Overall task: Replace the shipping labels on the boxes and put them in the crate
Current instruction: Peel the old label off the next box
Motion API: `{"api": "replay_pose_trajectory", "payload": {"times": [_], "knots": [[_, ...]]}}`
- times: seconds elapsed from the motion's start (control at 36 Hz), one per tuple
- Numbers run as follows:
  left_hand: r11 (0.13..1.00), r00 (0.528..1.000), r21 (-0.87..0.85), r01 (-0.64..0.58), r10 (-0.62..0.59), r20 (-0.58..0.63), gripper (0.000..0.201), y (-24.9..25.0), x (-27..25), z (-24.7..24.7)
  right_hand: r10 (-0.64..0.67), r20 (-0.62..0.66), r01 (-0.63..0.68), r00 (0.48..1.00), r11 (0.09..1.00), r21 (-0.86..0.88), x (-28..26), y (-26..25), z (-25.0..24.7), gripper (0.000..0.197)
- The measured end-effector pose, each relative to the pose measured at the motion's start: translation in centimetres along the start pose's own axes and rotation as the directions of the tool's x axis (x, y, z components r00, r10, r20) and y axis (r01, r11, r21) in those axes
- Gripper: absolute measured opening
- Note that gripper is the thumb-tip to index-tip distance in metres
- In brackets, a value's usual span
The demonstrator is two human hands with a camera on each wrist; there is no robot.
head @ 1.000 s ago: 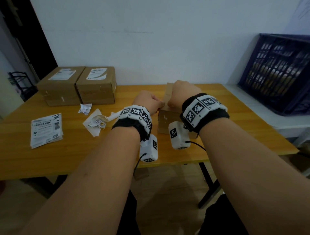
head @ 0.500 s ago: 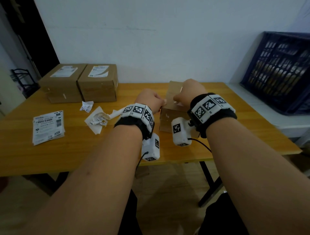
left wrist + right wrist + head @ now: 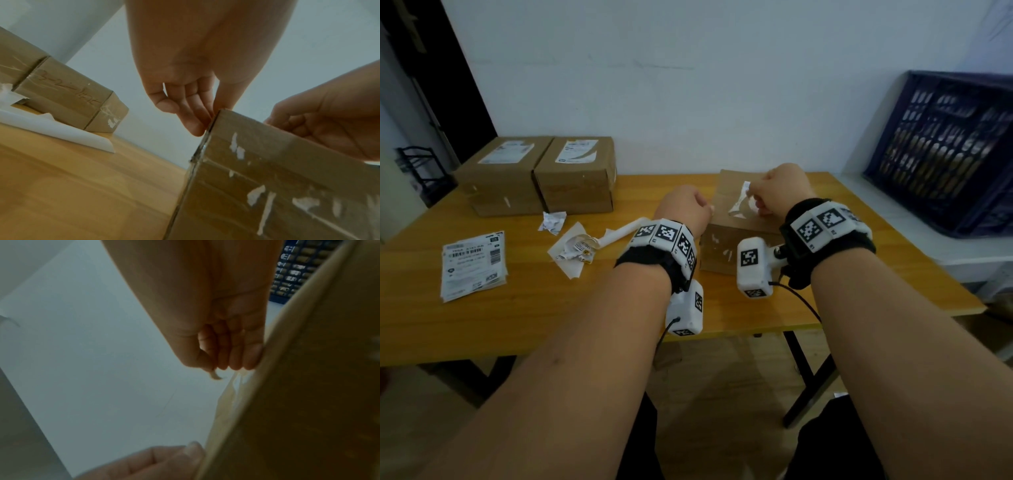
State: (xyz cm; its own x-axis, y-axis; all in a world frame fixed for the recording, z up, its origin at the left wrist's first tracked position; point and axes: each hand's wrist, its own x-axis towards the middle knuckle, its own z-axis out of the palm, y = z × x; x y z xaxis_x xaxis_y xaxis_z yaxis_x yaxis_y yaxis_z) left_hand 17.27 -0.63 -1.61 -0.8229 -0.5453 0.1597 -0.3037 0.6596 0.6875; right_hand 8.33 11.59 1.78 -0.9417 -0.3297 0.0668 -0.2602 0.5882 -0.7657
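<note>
A brown cardboard box point(image 3: 736, 236) stands on the wooden table point(image 3: 517, 325) in front of me, white label residue on its top and near side. My left hand point(image 3: 705, 209) pinches its top left edge, thumb above and fingers down the side point(image 3: 197, 128). My right hand point(image 3: 753, 197) is over the box top and pinches a thin white strip of old label point(image 3: 739, 205) that lifts off the cardboard. In the right wrist view the curled fingers point(image 3: 232, 360) hold a small curl of paper point(image 3: 216, 377) against the box point(image 3: 308, 402).
Two more labelled boxes point(image 3: 506, 174) point(image 3: 580, 174) stand side by side at the back left. A stack of fresh labels point(image 3: 472, 267) lies at the left, torn label scraps point(image 3: 573, 250) nearer the middle. A dark blue crate point(image 3: 945, 150) leans on a white ledge at the right.
My right hand has moved up and away from the left hand, drawing a white strip off the box top. The left hand stays on the box edge.
</note>
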Motion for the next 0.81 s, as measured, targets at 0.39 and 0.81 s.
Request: {"api": "replay_pose_trajectory", "payload": {"times": [0.39, 0.81], "knots": [[0.998, 0.998, 0.031, 0.054, -0.053, -0.033, 0.021, -2.2, 0.6, -2.1, -0.225, 0.031, 0.227, 0.974, 0.973, -0.052, -0.7, -1.1, 0.9, 0.019], [0.922, 0.918, 0.104, 0.374, -0.352, -0.180, 0.028, -12.2, -1.4, -11.5, -0.387, 0.357, 0.451, 0.850, 0.885, -0.113, -4.1, -8.0, 14.1, 0.021]]}}
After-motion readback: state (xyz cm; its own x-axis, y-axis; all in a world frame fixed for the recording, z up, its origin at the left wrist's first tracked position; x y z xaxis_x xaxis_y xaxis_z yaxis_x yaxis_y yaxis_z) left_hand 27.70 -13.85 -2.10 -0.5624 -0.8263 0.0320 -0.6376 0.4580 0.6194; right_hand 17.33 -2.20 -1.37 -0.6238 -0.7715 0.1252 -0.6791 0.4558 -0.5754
